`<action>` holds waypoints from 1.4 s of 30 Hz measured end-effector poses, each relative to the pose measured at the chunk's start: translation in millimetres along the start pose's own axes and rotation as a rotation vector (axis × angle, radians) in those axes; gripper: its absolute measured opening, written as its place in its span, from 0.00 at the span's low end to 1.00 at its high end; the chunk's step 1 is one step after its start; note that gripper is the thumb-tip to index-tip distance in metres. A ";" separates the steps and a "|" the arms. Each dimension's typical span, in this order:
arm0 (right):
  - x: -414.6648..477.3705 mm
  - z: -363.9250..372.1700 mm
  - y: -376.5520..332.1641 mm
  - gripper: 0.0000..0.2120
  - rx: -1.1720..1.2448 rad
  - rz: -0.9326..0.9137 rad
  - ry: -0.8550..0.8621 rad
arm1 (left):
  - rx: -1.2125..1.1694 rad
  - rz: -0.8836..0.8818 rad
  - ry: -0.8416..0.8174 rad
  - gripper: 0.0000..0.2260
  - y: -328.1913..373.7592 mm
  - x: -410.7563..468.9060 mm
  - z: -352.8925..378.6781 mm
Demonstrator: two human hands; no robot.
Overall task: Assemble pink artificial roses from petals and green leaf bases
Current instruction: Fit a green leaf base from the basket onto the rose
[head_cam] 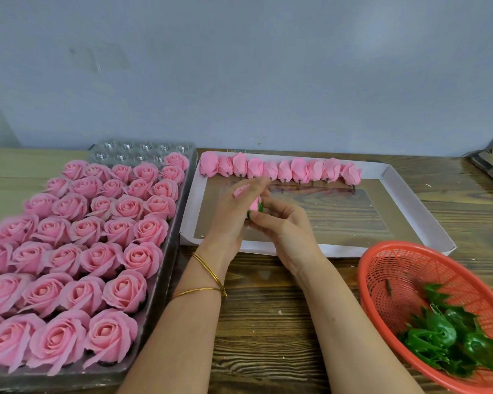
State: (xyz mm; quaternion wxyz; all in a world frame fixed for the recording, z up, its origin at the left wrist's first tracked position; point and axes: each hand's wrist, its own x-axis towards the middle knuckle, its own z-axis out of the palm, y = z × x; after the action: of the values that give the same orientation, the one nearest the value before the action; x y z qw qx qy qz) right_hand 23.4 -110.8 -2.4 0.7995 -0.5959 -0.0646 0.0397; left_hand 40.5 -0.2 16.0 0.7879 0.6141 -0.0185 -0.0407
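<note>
Your left hand [231,214] grips the pink bud [254,206] steady; your right hand [285,227] apparently pinches its green leaf base [260,207], seating it.

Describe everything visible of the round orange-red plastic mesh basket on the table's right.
The round orange-red plastic mesh basket has a thick solid rim and lattice walls. It sits on the brown wooden table, partly cut off by the picture's right and bottom edges. A heap of glossy green leaf bases lies in its near right part, with one small brown stem piece apart on the mesh.
</note>
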 end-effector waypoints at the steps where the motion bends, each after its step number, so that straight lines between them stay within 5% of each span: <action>1: 0.4 -0.1 -0.3 0.12 0.007 -0.011 0.016 | -0.011 0.011 -0.008 0.19 0.2 0.3 0.2; 9: -0.4 1.8 -2.5 0.19 -0.028 -0.085 0.015 | 0.062 0.030 -0.126 0.06 -5.7 1.0 0.5; 21: -0.6 0.4 1.6 0.19 -0.072 -0.079 -0.093 | 0.007 0.019 -0.037 0.02 -5.7 -0.8 2.0; 25: 1.5 -1.0 1.2 0.15 -0.059 -0.063 -0.075 | 0.039 0.034 -0.006 0.12 -4.3 -1.2 3.5; 29: 4.2 -3.1 0.7 0.20 -0.020 -0.030 0.072 | 0.079 0.091 0.050 0.06 -6.7 0.2 5.1; 35: 4.5 -3.0 -6.0 0.03 -0.028 -0.191 0.273 | 0.277 0.186 0.092 0.07 -14.2 2.9 8.2; 42: 1.0 3.5 -9.5 0.08 -0.160 -0.258 0.284 | 0.642 0.148 0.011 0.10 -19.5 3.6 14.0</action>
State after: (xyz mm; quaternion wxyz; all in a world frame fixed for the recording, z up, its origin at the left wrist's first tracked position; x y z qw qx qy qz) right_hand 23.7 -110.0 7.7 0.7490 -0.6441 -0.0297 -0.1526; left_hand 42.2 -18.8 0.4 0.5552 0.8282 -0.0706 0.0280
